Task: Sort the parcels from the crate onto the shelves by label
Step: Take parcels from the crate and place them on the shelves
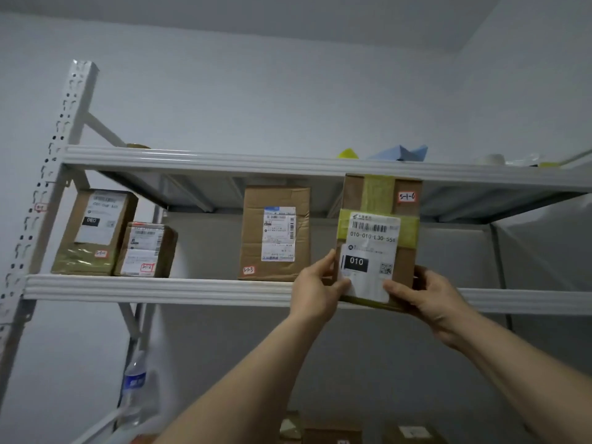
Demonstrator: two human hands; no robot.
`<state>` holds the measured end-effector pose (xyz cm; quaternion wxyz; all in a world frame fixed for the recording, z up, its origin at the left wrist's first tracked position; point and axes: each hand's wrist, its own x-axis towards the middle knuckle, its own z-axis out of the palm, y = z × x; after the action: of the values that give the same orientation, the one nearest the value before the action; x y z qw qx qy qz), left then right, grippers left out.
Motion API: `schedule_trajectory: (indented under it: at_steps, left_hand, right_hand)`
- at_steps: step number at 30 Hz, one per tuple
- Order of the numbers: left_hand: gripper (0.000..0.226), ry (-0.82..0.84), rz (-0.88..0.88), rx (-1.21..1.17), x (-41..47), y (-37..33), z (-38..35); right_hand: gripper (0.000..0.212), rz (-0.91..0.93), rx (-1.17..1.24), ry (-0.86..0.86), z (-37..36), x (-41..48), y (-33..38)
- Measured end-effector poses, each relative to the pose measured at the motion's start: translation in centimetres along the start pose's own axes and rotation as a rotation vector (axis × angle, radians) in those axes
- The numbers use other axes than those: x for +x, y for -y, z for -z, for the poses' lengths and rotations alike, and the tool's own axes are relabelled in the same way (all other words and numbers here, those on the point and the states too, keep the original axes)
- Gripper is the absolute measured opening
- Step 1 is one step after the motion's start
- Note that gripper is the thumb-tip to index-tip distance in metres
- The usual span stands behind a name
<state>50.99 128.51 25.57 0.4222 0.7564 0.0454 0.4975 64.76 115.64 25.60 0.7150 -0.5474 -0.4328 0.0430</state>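
overhead, left grip [317, 293] and right grip [429, 296] both clasp the parcel [378, 197] marked 5-1-6 and 010

Looks like a small parcel storeroom, of the courier pick-up kind. Fitted with a grey boltless steel rack [224, 160] on a slotted upright [69, 116], set against bare white walls [256, 91]. Lines the middle shelf [144, 286] with taped cardboard parcels: a large carton [70, 248] and a small carton [145, 249] at the left, a creased carton [275, 232] in the middle, a tall carton [352, 193] at the front edge. Shows printed barcode shipping labels, such as the 010 label [373, 238]. Marks them with red-edged handwritten tags: a 5-1-3 tag [248, 270], a 5-1-6 tag [407, 197]. Keeps more cartons [333, 434] lower down.
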Motion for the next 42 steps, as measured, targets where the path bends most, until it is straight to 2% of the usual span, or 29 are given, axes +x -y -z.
schedule_trajectory:
  at_steps: [3,9,11,16,22,24,25,27,28,36,40,42]
  left_hand:
    - [0.069,0.005,-0.014,0.031,2.9,-0.4,-4.7]
    - [0.074,-0.053,-0.023,0.195,8.5,0.7,-10.0]
    - [0.074,-0.077,-0.019,0.249,9.8,1.5,-11.4]
    - [0.073,-0.101,-0.036,0.448,11.8,3.0,-14.7]
    - [0.076,-0.016,0.010,0.616,13.2,4.8,-16.3]
    - [0.064,-0.014,0.032,0.639,14.0,5.3,-16.5]
    - [0.051,-0.020,0.052,0.651,14.4,5.5,-16.6]
    - [0.028,-0.042,0.089,0.673,15.1,6.1,-16.8]
    - [0.026,-0.051,0.097,0.678,15.5,6.4,-16.9]
    - [0.023,-0.049,0.103,0.753,16.4,6.9,-17.3]
    - [0.022,-0.024,0.123,0.733,16.3,6.7,-17.3]
    - [0.040,-0.034,0.132,0.758,16.1,6.7,-17.3]
  right_hand:
    - [0.058,0.040,-0.035,-0.055,4.2,4.1,-0.5]
    - [0.029,0.086,-0.077,-0.056,8.1,10.6,-1.9]
    - [0.026,0.107,-0.135,-0.057,9.1,12.1,-2.5]
    - [0.033,0.164,-0.366,-0.061,11.7,15.6,-4.2]
    - [0.043,0.120,-0.554,0.019,13.7,18.4,-7.2]
    - [0.056,0.111,-0.603,0.040,13.8,19.1,-7.8]
    - [0.061,0.103,-0.627,0.041,13.8,19.4,-8.0]
    - [0.066,0.099,-0.657,0.030,13.8,20.0,-8.3]
    - [0.066,0.100,-0.667,0.026,13.8,20.2,-8.4]
    - [0.056,0.080,-0.859,0.053,14.1,21.0,-8.5]
    - [0.061,0.049,-0.908,0.025,13.9,20.9,-8.5]
    - [0.063,0.026,-0.916,0.009,13.8,20.7,-8.5]
